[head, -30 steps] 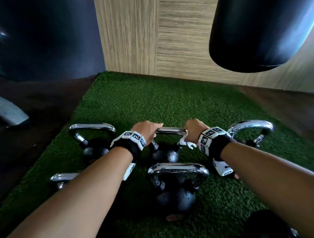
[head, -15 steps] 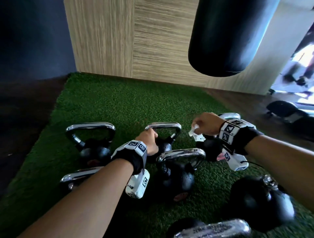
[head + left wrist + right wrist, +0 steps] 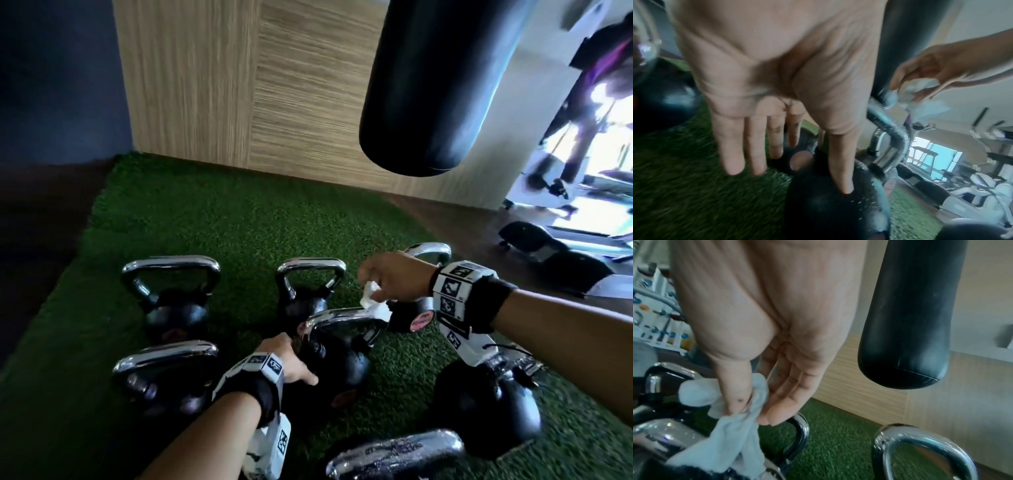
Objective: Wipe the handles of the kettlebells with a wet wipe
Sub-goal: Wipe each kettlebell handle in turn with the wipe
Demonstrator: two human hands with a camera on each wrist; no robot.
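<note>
Head view: right hand (image 3: 394, 277) pinches wet wipe (image 3: 375, 305) just over the chrome handle (image 3: 339, 317) of the middle kettlebell (image 3: 337, 363); left hand (image 3: 291, 359) steadies its body. Seven kettlebells visible on turf (image 3: 239, 222). Which handles are already wiped, cannot tell.

Left wrist view: fingers (image 3: 840, 164) straight, resting on the black ball, relaxed.

Right wrist view: thumb and fingers clamp one crumpled wipe, hanging onto the handle.

We see open green turf (image 3: 239, 219) behind the crowded kettlebells (image 3: 301, 291), while the punching bag (image 3: 438, 85) hangs overhead right.
</note>
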